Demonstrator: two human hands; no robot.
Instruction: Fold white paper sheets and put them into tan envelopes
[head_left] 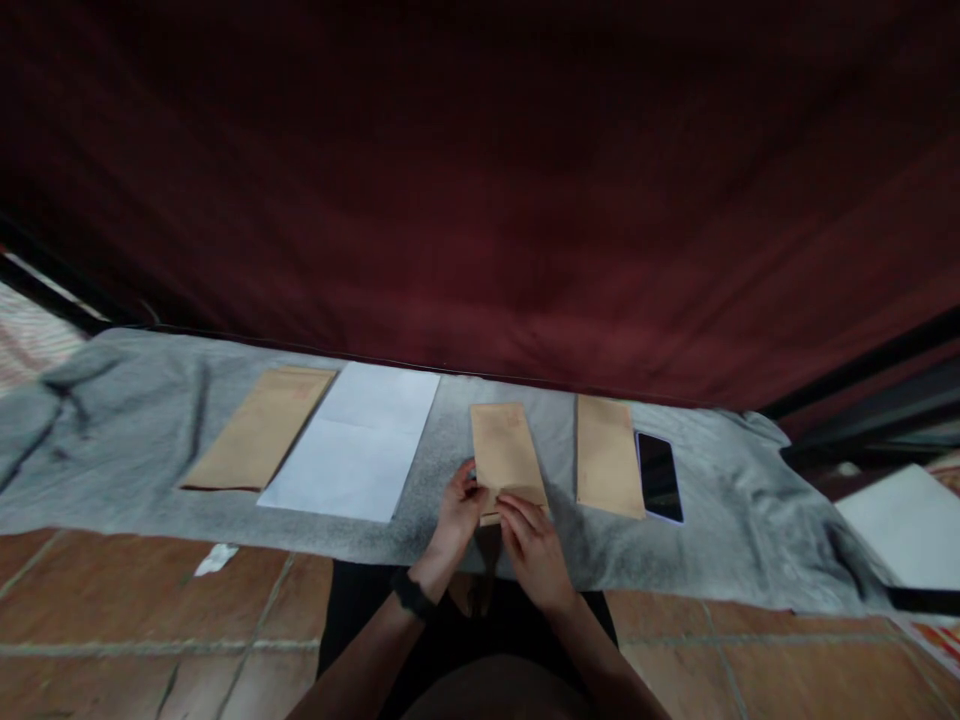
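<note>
A dark red fabric curtain point(480, 180) with soft folds hangs right along the far edge of a long table draped in rumpled grey plush cloth point(731, 500). Reddish-brown floor tiles point(795, 665) with pale joints show below the near edge. Off the right end stands a flat white panel point(911, 525).

Toward the left end lies a smooth white rectangular paper sheet point(352, 440), faintly creased across the middle. Just beside its left side is a stack of long brown paper envelopes point(259, 430), bearing a small reddish print near the far end, too small to read. Right of centre is a second brown envelope pile point(609, 455).

Between the sheet and that pile, near the table's near edge, lies a single-looking brown kraft envelope point(508, 445); the reddish mark by its far right corner is illegible. The left hand point(457, 515) grips its near left edge between thumb and fingers. The right hand point(538, 550) is narrow, fingertips together on the near end; whether they pinch the paper, I cannot tell.

A black-screened phone with a lilac rim point(659, 478) sits just right of the second pile. A black wristband point(412, 595) circles the left wrist. A crumpled white scrap point(217, 559) lies on the tiles.
</note>
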